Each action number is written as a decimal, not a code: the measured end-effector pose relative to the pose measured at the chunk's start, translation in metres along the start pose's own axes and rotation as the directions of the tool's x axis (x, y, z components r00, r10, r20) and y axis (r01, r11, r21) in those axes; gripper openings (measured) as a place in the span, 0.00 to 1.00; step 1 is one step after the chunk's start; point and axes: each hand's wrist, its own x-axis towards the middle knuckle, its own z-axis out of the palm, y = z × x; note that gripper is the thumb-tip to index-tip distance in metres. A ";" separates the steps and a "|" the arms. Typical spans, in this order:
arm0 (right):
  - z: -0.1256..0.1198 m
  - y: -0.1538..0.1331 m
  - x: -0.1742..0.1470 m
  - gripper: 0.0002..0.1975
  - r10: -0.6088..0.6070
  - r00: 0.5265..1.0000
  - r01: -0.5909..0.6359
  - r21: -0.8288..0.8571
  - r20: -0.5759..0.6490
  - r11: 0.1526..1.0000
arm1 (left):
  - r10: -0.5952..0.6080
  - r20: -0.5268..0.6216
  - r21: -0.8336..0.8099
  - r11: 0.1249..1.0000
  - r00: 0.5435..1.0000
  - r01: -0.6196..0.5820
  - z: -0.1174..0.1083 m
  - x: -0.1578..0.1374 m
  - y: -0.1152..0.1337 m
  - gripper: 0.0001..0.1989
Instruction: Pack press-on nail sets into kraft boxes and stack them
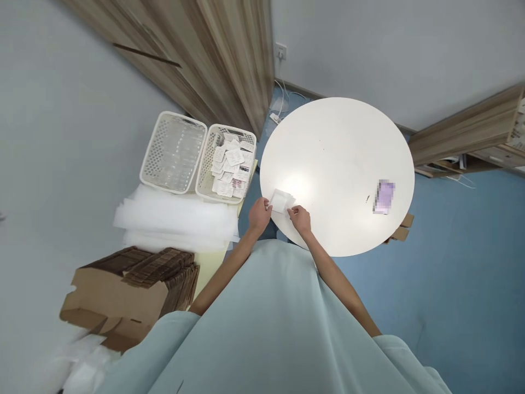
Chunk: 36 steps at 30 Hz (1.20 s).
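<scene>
At the near left edge of the round white table, I have a small square packet, white and partly see-through. My left hand pinches its left side. On the right, the fingers of my right hand close on a thin see-through part of the same packet. I cannot make out what is inside it. To the left, a white basket holds many small printed white cards or packets. Beside it, a second white basket contains clear plastic pieces.
Stacked white foam sheets and folded brown cardboard boxes lie at the left. A blurred purple object rests on the table's right side. Behind stand a wooden cabinet and a wall socket with cables.
</scene>
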 end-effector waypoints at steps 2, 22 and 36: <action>-0.010 0.008 -0.015 0.12 -0.043 0.999 0.042 0.038 0.029 0.998 | -0.041 -0.039 -0.045 0.998 0.998 0.040 -0.007 -0.025 -0.006 0.06; 0.011 -0.016 -0.111 0.12 -0.393 0.832 0.368 0.140 0.392 0.919 | -0.535 -0.491 -0.458 0.830 0.687 0.320 -0.079 -0.267 -0.155 0.21; 0.111 -0.108 -0.222 0.16 -0.539 0.785 0.531 0.116 0.305 0.839 | -0.352 -0.312 -0.128 0.936 0.882 0.328 -0.148 -0.297 -0.353 0.21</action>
